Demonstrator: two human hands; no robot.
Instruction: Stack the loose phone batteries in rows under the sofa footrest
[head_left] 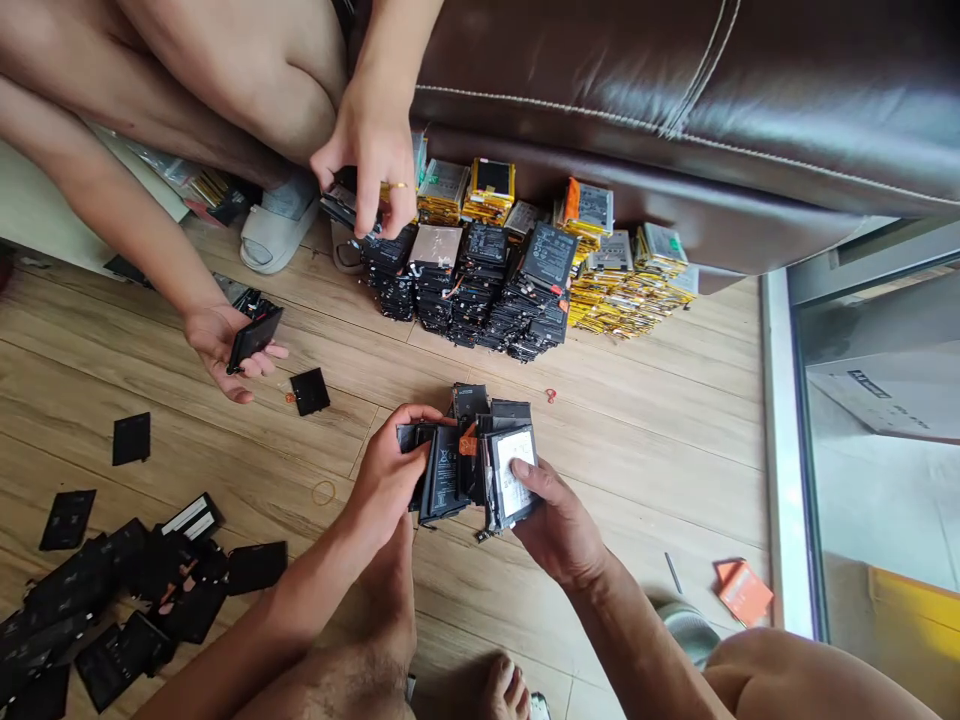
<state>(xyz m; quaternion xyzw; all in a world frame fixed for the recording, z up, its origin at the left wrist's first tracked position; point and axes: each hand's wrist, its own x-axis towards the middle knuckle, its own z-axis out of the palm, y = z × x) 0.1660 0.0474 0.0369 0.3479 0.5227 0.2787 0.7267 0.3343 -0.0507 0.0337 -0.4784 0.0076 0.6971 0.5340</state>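
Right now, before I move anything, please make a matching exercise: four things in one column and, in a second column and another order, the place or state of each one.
Things:
1. the person's left hand
2. the person's right hand
3. the orange packet
4. the yellow-edged batteries

Places or states:
A. thumb on a white-labelled battery
B. piled against the leather sofa
C. holding black batteries
D. lying on the wood floor

Pairs: 1-C; 2-A; 3-D; 4-B

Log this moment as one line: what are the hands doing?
Left hand: grips black phone batteries | Right hand: holds white-labelled battery | Beyond: stacked batteries
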